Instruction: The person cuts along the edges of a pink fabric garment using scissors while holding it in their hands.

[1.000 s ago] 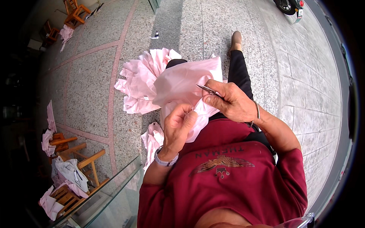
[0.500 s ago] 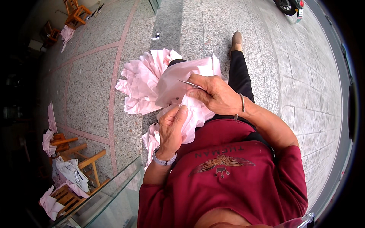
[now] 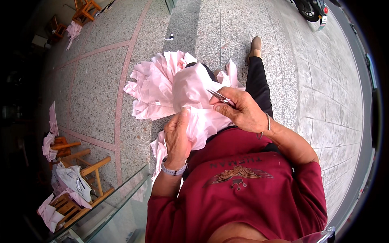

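Pale pink fabric [image 3: 192, 91] is draped over my lap and spreads in crumpled folds to the left, down toward the floor. My left hand [image 3: 177, 137] is closed on an edge of it, thumb and fingers pinched together. In my right hand [image 3: 246, 112] is a small pair of metal thread snips [image 3: 221, 97], held between thumb and fingers. Their pointed tips face up and left, above the fabric and a little apart from my left hand. Whether the blades touch the cloth is hard to make out.
A glass-topped case [image 3: 117, 212] stands close by my left arm. Beyond it, wooden chairs [image 3: 97, 172] carry more pink and pale cloth. Another wooden chair [image 3: 84, 11] stands at the far left. A parked scooter [image 3: 310, 10] is at the far right.
My right hand with the snips has moved right and slightly down, away from the left hand. My left hand has shifted a little left, still pinching the fabric, which lies more spread between them.
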Demonstrator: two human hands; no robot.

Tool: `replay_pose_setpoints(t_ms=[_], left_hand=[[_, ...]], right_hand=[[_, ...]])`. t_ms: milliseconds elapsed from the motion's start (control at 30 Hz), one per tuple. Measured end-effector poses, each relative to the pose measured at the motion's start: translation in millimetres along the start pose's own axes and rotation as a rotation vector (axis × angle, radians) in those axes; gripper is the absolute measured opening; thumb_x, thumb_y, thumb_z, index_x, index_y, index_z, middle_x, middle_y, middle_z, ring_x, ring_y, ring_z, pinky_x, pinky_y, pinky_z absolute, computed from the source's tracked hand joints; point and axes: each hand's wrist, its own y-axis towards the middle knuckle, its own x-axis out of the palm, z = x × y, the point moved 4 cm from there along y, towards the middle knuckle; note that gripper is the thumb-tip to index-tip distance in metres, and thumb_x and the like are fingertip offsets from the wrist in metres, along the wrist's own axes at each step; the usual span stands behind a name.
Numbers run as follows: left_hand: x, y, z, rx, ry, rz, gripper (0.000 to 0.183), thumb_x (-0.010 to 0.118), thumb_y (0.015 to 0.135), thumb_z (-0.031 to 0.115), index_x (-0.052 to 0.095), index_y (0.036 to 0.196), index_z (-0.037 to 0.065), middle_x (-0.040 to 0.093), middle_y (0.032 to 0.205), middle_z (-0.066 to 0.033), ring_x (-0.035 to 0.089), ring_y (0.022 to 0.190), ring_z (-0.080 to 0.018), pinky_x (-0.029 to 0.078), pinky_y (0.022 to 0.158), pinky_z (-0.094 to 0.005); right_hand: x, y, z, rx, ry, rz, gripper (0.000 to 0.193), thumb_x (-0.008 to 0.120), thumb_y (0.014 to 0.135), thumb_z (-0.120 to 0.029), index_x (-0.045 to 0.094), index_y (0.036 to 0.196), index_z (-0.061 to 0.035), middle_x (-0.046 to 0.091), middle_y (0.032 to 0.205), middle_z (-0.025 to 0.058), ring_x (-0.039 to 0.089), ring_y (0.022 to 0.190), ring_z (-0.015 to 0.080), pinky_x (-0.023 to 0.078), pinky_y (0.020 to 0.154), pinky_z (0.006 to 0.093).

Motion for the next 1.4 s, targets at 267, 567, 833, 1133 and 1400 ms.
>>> replay_pose_setpoints(t_ms=[267,567,833,1133,1400], left_hand=[[1.2,-4.3,9.8,0.037,0.085,-0.041,0.034,0.052,0.103,0.024,0.068,0.106,-0.006,0.069,0.097,-0.0074,0.062,0.086,-0.0113,0.050,0.079,-0.0268],[-11.8,-5.6,2.5,0.007,0.218,-0.095,0.037,0.048,0.104,0.025,0.062,0.116,-0.008,0.067,0.110,-0.0137,0.064,0.101,-0.0189,0.051,0.089,-0.0335],[1.9,-7.1,5.1,-0.117,-0.195,-0.273,0.032,0.048,0.095,0.004,0.060,0.120,-0.011,0.065,0.114,-0.0127,0.063,0.102,-0.0168,0.050,0.089,-0.0300],[-7.8,1.8,-20.4,-0.063,-0.178,-0.365,0.028,0.050,0.096,-0.003,0.060,0.122,-0.006,0.065,0.116,-0.0102,0.063,0.105,-0.0148,0.051,0.094,-0.0291],[-1.7,4.9,-27.5,0.049,-0.006,-0.252,0.019,0.057,0.094,-0.002,0.066,0.111,-0.002,0.068,0.102,-0.0044,0.064,0.094,-0.0103,0.052,0.085,-0.0252]], right_hand=[[23.0,-5.6,0.0,-0.016,0.010,-0.063,0.022,0.054,0.101,-0.019,0.062,0.095,0.0008,0.056,0.068,0.0084,0.053,0.066,0.0136,0.045,0.064,0.0295],[22.5,-4.4,-10.5,-0.103,-0.072,0.092,0.016,0.066,0.089,-0.003,0.060,0.103,0.0018,0.059,0.077,0.0135,0.059,0.068,0.0191,0.048,0.064,0.0322],[31.5,3.2,-0.1,-0.288,-0.167,0.155,0.018,0.068,0.083,0.004,0.061,0.099,0.0023,0.061,0.090,0.0139,0.065,0.078,0.0256,0.051,0.069,0.0333],[29.2,-0.1,5.5,-0.228,-0.172,0.122,0.015,0.068,0.084,0.004,0.061,0.097,0.0028,0.061,0.088,0.0117,0.064,0.078,0.0205,0.051,0.069,0.0301],[25.8,-2.9,5.6,-0.221,-0.145,0.089,0.019,0.066,0.081,0.004,0.061,0.099,0.0030,0.064,0.091,0.0179,0.065,0.083,0.0343,0.051,0.072,0.0376]])
